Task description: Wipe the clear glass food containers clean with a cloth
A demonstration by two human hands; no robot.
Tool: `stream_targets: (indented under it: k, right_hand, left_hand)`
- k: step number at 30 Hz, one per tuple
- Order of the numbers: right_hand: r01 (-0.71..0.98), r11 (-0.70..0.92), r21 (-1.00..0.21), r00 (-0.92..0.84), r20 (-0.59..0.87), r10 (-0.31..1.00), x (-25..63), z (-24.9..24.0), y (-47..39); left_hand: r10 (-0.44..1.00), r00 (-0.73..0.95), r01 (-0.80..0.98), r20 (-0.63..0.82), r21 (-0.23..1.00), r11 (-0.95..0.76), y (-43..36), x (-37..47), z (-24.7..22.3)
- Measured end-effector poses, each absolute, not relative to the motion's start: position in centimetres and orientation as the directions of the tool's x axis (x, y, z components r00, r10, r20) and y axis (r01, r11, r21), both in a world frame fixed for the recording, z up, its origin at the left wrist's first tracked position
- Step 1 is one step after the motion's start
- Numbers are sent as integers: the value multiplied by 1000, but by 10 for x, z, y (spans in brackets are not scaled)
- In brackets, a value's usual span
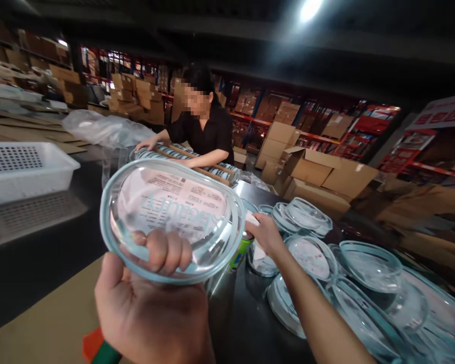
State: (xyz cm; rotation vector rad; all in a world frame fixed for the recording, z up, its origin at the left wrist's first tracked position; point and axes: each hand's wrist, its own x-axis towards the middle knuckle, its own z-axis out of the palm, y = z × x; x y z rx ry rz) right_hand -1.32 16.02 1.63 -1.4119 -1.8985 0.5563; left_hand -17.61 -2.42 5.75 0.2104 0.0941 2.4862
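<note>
Glass dish [172, 220], held tilted by left hand [151, 303] in a closed grip, may slip; right hand [265, 232] pinches a white piece [252, 218].

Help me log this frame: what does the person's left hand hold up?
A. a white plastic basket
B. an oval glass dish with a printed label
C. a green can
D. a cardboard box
B: the left hand grips the oval glass dish, fingers curled over its rim, label showing through.

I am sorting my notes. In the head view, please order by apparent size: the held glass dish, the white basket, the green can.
1. Glass dish, though its nearness to the camera enlarges it.
2. White basket, cut by the frame edge.
3. Green can, mostly hidden.
</note>
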Motion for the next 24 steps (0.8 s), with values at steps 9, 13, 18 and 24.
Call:
stream_targets:
  k: [9,13,18,24]
  right_hand:
    - [510,233,-828,-142,186,972,-7,9,157]
    - [468,212,-858,-154,157,975,-11,10,157]
    - [468,242,-850,-178,178,968,-16,13,157]
    - [497,294,-817,-166,242,956,-13,5,161]
  left_hand:
    - [625,-776,-614,83,129,-779,-25,-178,58]
    - [619,-782,-606,72,144,-782,-24,-177,59]
    - [617,-784,-604,69,150,-783,-23,-175,61]
    - [617,-783,-600,79,164,-783,-24,-173,59]
